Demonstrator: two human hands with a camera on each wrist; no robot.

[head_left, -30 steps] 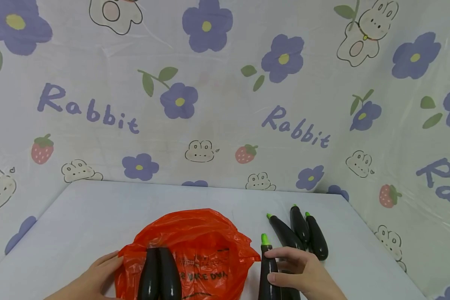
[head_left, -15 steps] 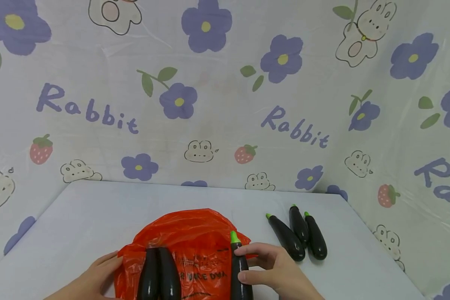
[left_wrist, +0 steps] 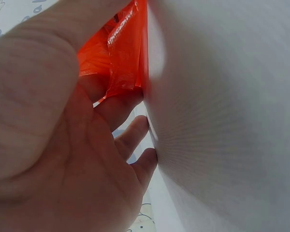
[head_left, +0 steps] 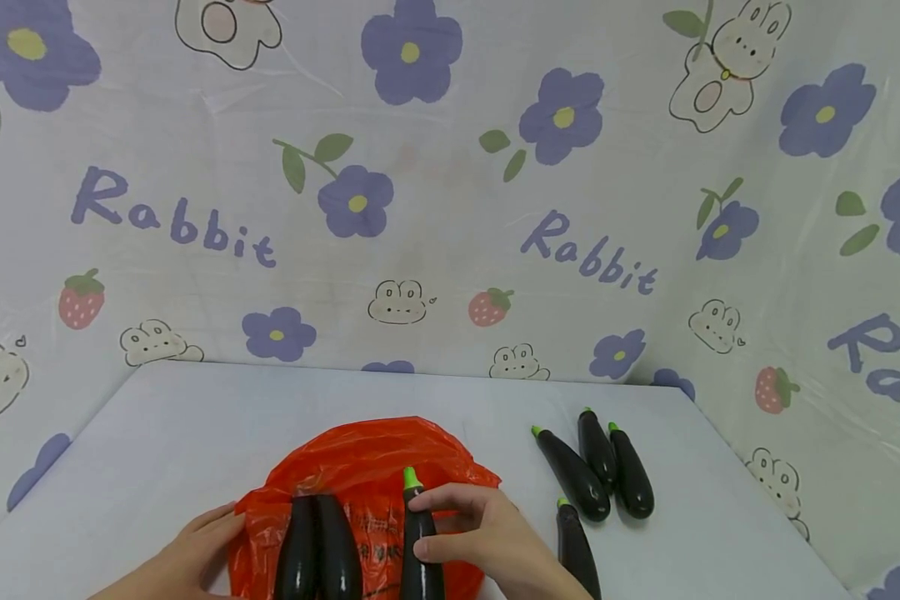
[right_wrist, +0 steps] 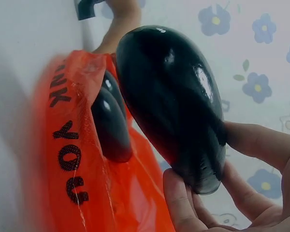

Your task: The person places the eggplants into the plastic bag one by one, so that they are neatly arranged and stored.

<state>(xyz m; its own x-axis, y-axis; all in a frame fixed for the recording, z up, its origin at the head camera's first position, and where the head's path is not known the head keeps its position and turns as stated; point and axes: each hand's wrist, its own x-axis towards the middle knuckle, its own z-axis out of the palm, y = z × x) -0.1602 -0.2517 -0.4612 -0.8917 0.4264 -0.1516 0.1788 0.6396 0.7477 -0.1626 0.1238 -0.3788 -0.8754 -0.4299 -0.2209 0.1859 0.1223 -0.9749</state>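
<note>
The right hand (head_left: pixel 495 533) has the held eggplant (head_left: pixel 422 575) between thumb and fingers, spread only as wide as its narrower stem-end half, the thumb on the side nearer the person and the fingertips farther along. Its long axis runs away from the person, nearly crosswise to the fingers, which come in from the right; the bright green stem points forward just beyond the index fingertip, while the thick, blunt end stretches back past the thumb. Directly beneath the fingers, in the head view, lies the red bag (head_left: pixel 390 437); whether the eggplant touches the plastic I cannot tell. Just left of the fingertips, two eggplants (head_left: pixel 339 550) lie side by side at the bag, roughly parallel to the held one, their stem ends out of sight. Beyond that pair, at the bag's left edge, is the left hand (head_left: pixel 198 554); its thumb and first finger lie either side of the plastic, barely parted with the bag pinched there, and its other fingers are bent toward the white table (head_left: pixel 270 400). So the right hand is nearer the held eggplant, the left nearer the pair. Behind the right hand's wrist rests a lone eggplant (head_left: pixel 577 550), and farther forward and right lie three eggplants (head_left: pixel 597 446), close together.
</note>
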